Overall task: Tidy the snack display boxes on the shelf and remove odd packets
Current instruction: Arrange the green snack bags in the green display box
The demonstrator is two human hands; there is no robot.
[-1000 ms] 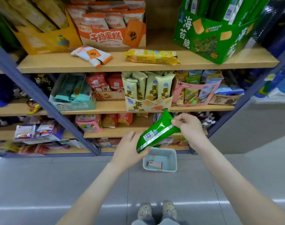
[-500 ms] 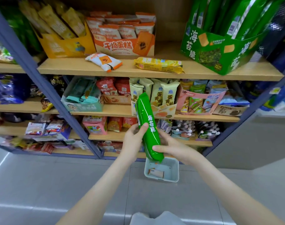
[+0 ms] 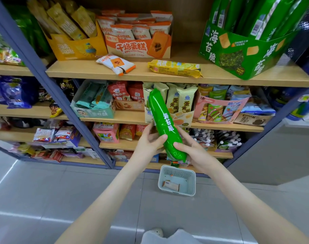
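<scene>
Turned green packet [image 3: 163, 118] upright from its slant of a second ago, label now outward. Gripping its lower half with left hand [image 3: 150, 143] and right hand [image 3: 192, 150], fingers and thumbs curled round it. Held before middle shelf [image 3: 130, 117], above grey basket [image 3: 185, 189] on floor; matching green display box [image 3: 234, 50] on top shelf [image 3: 97, 71], right.

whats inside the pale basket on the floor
The pale basket holds one small brown packet lying on its bottom. Anything right against its near wall would be hidden by that wall.
</scene>
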